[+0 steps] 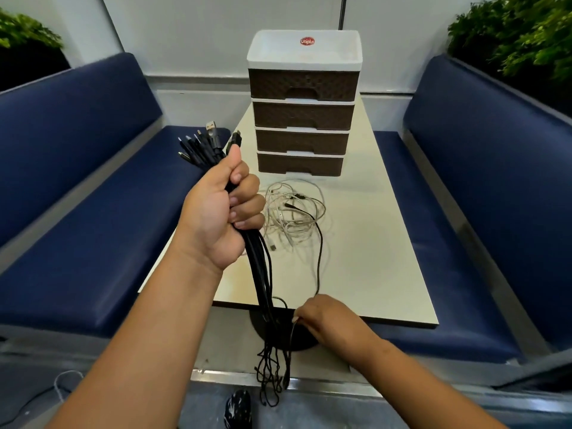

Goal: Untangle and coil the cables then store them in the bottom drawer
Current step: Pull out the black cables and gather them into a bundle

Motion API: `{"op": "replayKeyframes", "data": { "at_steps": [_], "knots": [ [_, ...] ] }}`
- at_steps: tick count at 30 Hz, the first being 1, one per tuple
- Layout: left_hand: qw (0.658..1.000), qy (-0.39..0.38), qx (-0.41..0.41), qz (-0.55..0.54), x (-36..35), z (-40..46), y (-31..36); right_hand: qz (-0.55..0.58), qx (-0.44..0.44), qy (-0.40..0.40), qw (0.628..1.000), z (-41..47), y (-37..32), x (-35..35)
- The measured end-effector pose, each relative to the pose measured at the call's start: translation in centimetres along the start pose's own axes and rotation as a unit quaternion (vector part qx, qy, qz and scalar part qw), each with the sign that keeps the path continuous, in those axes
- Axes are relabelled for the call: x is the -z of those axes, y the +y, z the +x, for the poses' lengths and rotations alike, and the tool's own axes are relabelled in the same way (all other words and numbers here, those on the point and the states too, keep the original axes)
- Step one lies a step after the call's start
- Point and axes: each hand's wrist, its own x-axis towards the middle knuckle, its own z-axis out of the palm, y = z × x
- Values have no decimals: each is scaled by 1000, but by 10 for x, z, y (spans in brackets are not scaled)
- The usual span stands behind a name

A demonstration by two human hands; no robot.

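Observation:
My left hand [223,209] is raised over the table's left edge and grips a bundle of black cables [263,274]. Their plugs fan out above my fist, and the rest hangs down past the table's front edge toward the floor. My right hand [322,317] is low at the front edge and pinches a single black cable [320,243] that runs up onto the table. A tangle of white cables [294,212] lies on the cream table [371,258]. Behind it stands a drawer unit [303,119] with several brown drawers, all closed; the bottom drawer [300,164] faces me.
Blue padded benches [93,212] [495,196] flank the table on both sides. Green plants stand behind each bench. The table's dark round base [278,332] is below the front edge. A thin cable lies on the floor at lower left [58,382].

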Motion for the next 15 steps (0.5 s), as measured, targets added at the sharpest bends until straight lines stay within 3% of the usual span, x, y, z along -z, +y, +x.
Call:
{"op": "replayKeyframes", "data": {
  "at_steps": [7,10,13,15],
  "knots": [
    [1000,-12,-2,-2,-3,1,4,149,42,-54,986,-22,-64,13],
    [1000,-17,-5,-8,-5,1,6,180,-5,-82,980,-21,-59,11],
    [1000,-19,-4,-6,-5,0,6,171,-52,-179,967,-22,-42,10],
    [1000,-20,-2,-5,-5,-1,5,197,-93,-174,960,-17,-31,15]
  ]
}}
